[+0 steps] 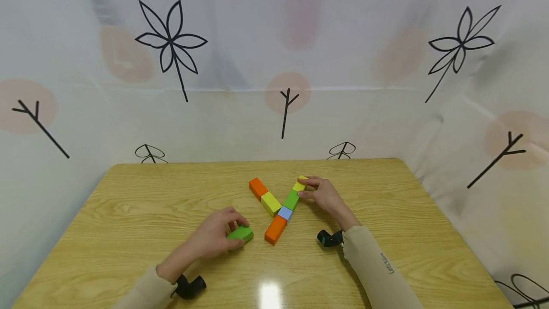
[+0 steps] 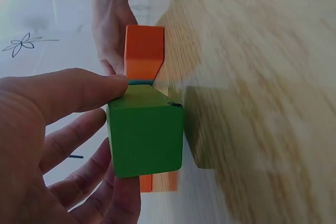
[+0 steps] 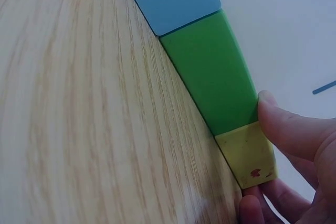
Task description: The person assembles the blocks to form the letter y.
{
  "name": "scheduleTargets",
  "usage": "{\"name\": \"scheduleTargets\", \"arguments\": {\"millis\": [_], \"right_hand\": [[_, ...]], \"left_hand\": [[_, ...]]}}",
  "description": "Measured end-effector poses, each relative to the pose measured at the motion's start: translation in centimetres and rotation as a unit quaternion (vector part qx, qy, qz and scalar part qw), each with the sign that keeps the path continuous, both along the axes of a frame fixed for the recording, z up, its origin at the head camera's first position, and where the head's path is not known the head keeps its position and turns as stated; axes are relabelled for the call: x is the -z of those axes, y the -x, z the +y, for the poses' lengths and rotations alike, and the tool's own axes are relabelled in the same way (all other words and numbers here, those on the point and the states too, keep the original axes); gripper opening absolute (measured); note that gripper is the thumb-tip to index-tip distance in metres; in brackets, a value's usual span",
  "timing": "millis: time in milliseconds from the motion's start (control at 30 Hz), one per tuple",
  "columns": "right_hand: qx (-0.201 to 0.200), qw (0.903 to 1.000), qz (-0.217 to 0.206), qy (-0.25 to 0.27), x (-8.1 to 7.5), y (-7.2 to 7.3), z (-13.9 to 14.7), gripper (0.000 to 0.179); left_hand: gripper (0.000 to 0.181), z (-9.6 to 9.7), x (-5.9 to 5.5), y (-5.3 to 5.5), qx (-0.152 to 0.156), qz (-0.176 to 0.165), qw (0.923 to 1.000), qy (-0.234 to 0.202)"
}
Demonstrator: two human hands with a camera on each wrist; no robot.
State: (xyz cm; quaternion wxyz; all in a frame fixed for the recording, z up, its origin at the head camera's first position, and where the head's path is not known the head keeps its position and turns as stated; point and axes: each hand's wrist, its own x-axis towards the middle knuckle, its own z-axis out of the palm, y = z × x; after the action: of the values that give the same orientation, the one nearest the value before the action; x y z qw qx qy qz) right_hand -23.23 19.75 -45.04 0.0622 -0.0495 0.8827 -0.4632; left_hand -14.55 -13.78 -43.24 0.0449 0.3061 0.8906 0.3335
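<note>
My left hand (image 1: 214, 236) pinches a green block (image 1: 241, 234) between thumb and fingertips, close over the table, left of the other blocks. In the left wrist view that green block (image 2: 147, 140) shows its end face. My right hand (image 1: 328, 197) grips the yellow block (image 3: 245, 156) at the far end of a slanting row, its thumb by the joint with a second green block (image 3: 207, 74). A blue block (image 1: 285, 213) and an orange block (image 1: 275, 229) continue this row toward me. Another yellow block (image 1: 270, 203) and orange block (image 1: 258, 188) branch off to the far left.
The blocks lie on a wood-grain table (image 1: 141, 213). A pale cloth (image 1: 231, 123) with drawn flowers and twigs hangs behind it and along both sides. Black wrist cameras (image 1: 329, 238) are worn under both beige sleeves (image 1: 377, 266).
</note>
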Motion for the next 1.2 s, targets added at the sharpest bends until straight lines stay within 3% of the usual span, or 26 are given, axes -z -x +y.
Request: {"name": "scheduleTargets", "arguments": {"millis": [500,800,1200], "right_hand": [[-0.001,1.0000,0.001,0.003,-0.1,0.0,0.0,0.046],[0.002,1.0000,0.000,0.005,-0.1,0.0,0.0,0.045],[0.005,1.0000,0.000,-0.002,0.1,0.0,0.1,0.045]], "left_hand": [[0.032,2.6,0.3,-0.6,0.043,-0.022,0.9988,0.014],[0.030,3.6,0.2,-0.8,0.049,-0.054,0.9973,-0.001],[0.031,4.4,0.8,-0.9,0.034,-0.053,0.9978,-0.021]]}}
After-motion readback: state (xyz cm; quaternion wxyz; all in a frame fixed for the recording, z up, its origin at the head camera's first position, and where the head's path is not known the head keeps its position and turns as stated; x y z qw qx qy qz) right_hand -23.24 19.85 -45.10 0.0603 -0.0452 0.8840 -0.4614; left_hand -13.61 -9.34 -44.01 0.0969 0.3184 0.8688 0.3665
